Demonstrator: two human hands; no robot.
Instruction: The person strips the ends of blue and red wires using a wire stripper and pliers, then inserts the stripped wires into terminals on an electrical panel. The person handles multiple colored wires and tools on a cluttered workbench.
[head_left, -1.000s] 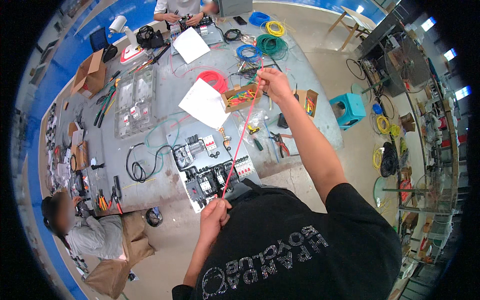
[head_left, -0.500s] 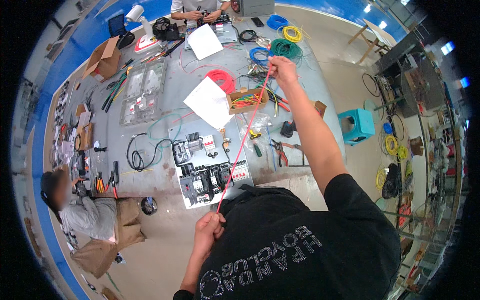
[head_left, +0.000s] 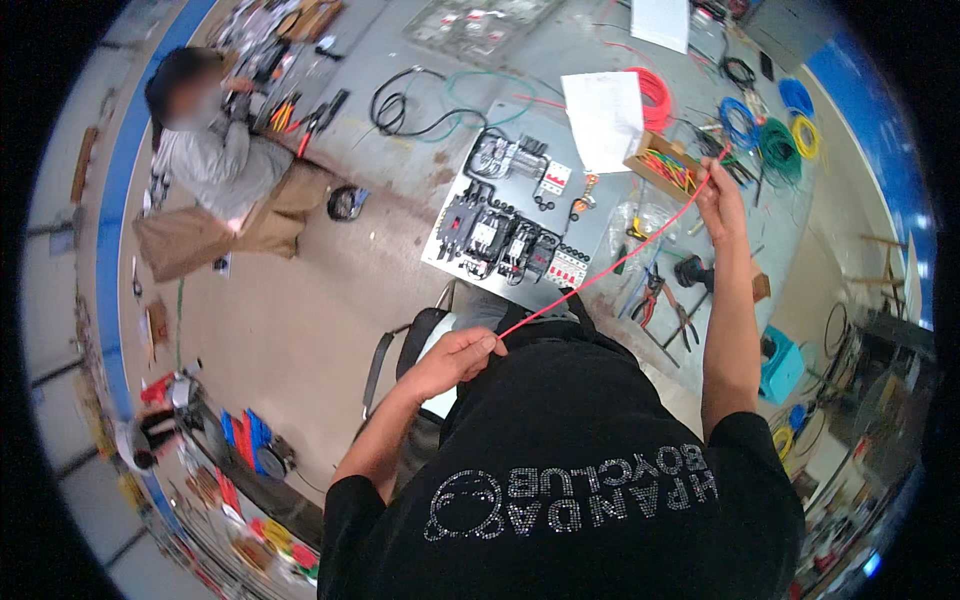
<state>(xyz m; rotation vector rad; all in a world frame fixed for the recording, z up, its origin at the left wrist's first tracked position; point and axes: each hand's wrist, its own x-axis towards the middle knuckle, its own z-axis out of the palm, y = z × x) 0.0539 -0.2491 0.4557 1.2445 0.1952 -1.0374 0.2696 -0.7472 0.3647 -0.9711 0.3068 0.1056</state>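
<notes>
A thin red wire point(head_left: 618, 265) runs taut across my front between my two hands. One end is pinched in the closed fingers of my left hand point(head_left: 455, 362), close to my body beside the chair. The closed fingers of my right hand point(head_left: 724, 205) grip the wire farther out, at the open cardboard box point(head_left: 664, 184) of short coloured wires. A short bit of wire sticks out past that hand. Under the wire's left side, a mounting plate point(head_left: 572, 225) with black contactors, breakers and terminal blocks lies at the table's near edge.
White paper point(head_left: 602, 118) overlaps a red wire coil point(head_left: 655, 98). Blue point(head_left: 740, 124), green point(head_left: 778, 150) and yellow point(head_left: 804, 137) coils lie far right. Pliers point(head_left: 650, 295) rest near my right forearm. A chair point(head_left: 383, 362) stands left; a teal stool point(head_left: 782, 368) right. A person point(head_left: 215, 170) sits at left.
The view has turned to the left, bringing the chair and more floor into sight. My left hand is raised and farther forward. Both hands still grip the red wire, now sloping less steeply.
</notes>
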